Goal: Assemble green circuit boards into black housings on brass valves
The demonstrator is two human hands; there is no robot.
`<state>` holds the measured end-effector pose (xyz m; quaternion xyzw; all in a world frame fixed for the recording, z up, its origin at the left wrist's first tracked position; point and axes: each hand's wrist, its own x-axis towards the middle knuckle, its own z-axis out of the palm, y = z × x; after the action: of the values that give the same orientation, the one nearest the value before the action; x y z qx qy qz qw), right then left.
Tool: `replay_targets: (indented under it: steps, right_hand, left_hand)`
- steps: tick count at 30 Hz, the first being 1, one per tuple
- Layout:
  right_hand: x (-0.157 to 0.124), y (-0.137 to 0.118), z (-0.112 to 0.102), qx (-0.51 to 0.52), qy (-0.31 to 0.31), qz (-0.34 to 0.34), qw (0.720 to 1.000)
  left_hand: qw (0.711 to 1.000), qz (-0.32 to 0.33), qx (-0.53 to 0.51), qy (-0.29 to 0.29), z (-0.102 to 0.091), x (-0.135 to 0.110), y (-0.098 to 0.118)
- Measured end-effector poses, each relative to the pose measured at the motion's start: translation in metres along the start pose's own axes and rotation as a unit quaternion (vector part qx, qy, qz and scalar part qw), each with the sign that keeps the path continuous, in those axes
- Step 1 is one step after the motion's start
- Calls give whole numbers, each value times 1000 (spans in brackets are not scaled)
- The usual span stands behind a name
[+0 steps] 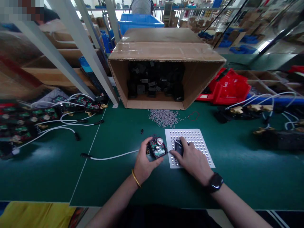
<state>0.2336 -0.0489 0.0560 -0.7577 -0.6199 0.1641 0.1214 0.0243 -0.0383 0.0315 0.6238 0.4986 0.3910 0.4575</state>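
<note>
My left hand (144, 160) is closed around a small black open device (157, 147) with a green circuit board inside; a white cable (111, 156) runs from it to the left across the green mat. My right hand (190, 158) rests on a white perforated tray (197, 142) and its fingers are curled round a small dark tool or part (178, 146) that I cannot make out clearly. The two hands are close together, near the front middle of the bench.
A large cardboard box (163, 50) lies on its side behind, with black parts inside. A pile of small metal pins (163, 117) sits before it. Finished units with white cables (47, 120) lie left, more (261, 110) right, beside red packaging (225, 87).
</note>
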Motion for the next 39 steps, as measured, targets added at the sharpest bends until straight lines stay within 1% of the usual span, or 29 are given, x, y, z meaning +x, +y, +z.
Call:
replay_targets:
  steps: [1,2,3,4,6,9,10,11,12,14,16,18,20,22,23,24,27,28,29,32,35,37,39]
  right_hand:
    - [0,-1,3,66,-6,14,998]
    - [1,-1,4,161,-16,33,986]
    - [1,-1,4,260,-31,50,964]
    - [2,0,3,355,-54,69,931]
    - [0,-1,2,507,-117,114,846]
    - [-4,-10,5,644,-196,150,724]
    - [-5,-14,7,669,-209,147,698]
    - [-6,-19,8,676,-214,133,692]
    - [-7,-22,9,673,-213,115,699]
    - [-6,-27,8,653,-201,80,726]
    - [-4,-28,7,635,-183,61,748]
    - [-1,-26,7,624,-175,58,759]
    - [0,-23,9,615,-186,51,765]
    - [1,-22,13,602,-191,21,775]
    - [1,-22,13,586,-189,-6,788]
    - [1,-23,13,560,-182,-38,807]
    - [-1,-29,4,436,-154,-132,877]
    - [-2,-32,0,394,-147,-157,894]
    - [-4,-35,-4,359,-142,-178,905]
    - [-4,-43,-12,283,-151,-217,922]
    - [1,-47,-11,225,-162,-210,938]
    - [3,-46,-8,204,-162,-192,946]
    - [3,-43,-5,218,-157,-187,945]
  left_hand:
    - [1000,11,29,0,0,-1,5]
    - [998,25,65,-1,-1,-2,11]
    - [994,42,103,-1,0,-4,15]
    - [988,57,140,-4,2,-5,19]
    - [977,72,199,-19,7,-7,24]
    - [967,70,242,-36,18,-7,23]
    - [965,69,250,-35,20,-7,21]
    - [964,68,255,-31,22,-7,20]
    - [963,67,258,-27,23,-7,19]
    - [964,62,257,-19,23,-8,17]
    - [967,59,248,-13,22,-8,16]
    - [970,59,236,-9,21,-7,16]
    - [971,55,233,-12,20,-7,16]
    - [970,48,238,-18,19,-6,18]
    - [970,45,240,-21,19,-5,18]
    - [970,44,239,-21,19,-5,19]
    - [973,56,223,-11,18,-4,19]
    - [974,63,216,-3,17,-4,18]
    - [975,73,208,7,17,-5,15]
    - [977,108,181,42,17,-3,-4]
    - [981,112,153,44,19,3,-24]
    - [984,99,142,33,19,6,-29]
    - [988,84,132,11,17,6,-26]
